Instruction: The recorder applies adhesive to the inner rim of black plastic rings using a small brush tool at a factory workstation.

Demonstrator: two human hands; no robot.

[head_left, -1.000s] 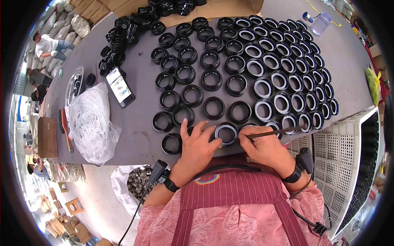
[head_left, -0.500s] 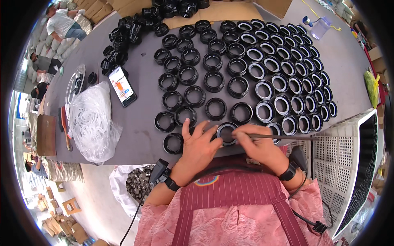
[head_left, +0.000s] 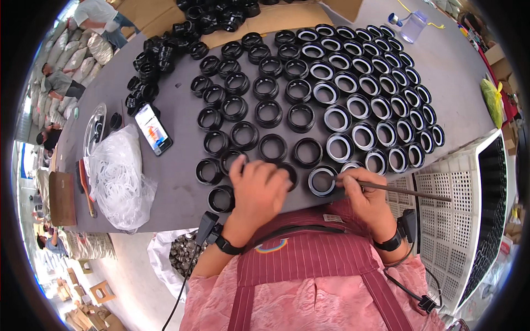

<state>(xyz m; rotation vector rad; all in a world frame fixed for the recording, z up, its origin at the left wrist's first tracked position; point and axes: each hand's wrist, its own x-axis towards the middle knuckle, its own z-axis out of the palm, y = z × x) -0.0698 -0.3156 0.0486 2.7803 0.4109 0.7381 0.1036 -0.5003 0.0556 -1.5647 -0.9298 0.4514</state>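
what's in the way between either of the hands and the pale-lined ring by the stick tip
Right hand: nothing visible, just the dark stick it holds, with its tip at the right edge of the pale-lined ring. Left hand: a black ring it partly covers lies between.

Glossy black rings [head_left: 301, 128], matt tabletop [head_left: 179, 190], crinkled plastic bag [head_left: 117, 179]

A grey table [head_left: 179, 193] is spanning the room above a pale floor [head_left: 138, 276]. Pale sacks [head_left: 99, 49] are lying heaped at upper left; a tan stool [head_left: 102, 284] is standing near loose cardboard [head_left: 83, 318] at lower left. White perforated crates [head_left: 441, 231] are flanking the table's near right edge; bright light is showing far left.
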